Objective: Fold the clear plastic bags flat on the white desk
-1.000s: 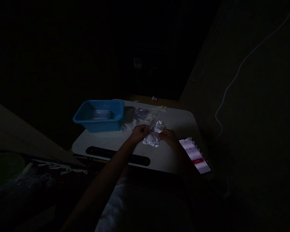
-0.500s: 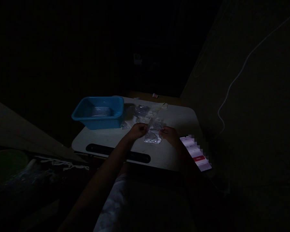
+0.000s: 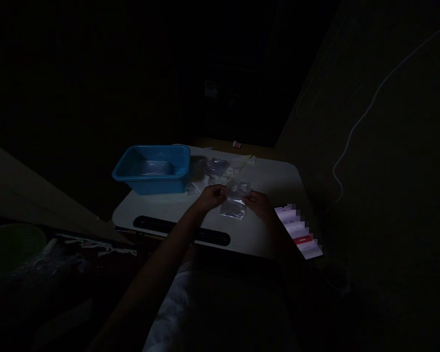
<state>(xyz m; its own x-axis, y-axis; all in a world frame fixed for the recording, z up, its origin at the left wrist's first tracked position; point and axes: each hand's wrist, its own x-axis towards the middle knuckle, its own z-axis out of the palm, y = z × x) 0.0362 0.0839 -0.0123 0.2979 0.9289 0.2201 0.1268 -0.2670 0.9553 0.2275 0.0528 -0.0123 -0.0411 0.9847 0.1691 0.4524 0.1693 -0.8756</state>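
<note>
Between my hands, over the white table [image 3: 256,237], is a clear plastic bag [image 3: 234,208]. My left hand [image 3: 213,196] pinches its left edge, fingers curled. On the opposite edge, my right hand [image 3: 257,201] grips it between thumb and fingers. More clear plastic bags [image 3: 217,167] lie crumpled just beyond, with a pale cloth-like piece [image 3: 240,164] beside them. A blue plastic basin [image 3: 152,186] stands on the table to the left, with clear plastic [image 3: 156,167] inside it.
A lit phone [image 3: 298,232] is at the table's right side. Along the front edge runs a black slot [image 3: 181,231]. A small red and white cup-like object [image 3: 236,144] lies behind the table. A white cable [image 3: 374,93] hangs at right; a green basket [image 3: 12,249] is at lower left.
Both hands keep hold of the plastic bag, whose lower part looks flatter now. The whole view has shifted slightly.
</note>
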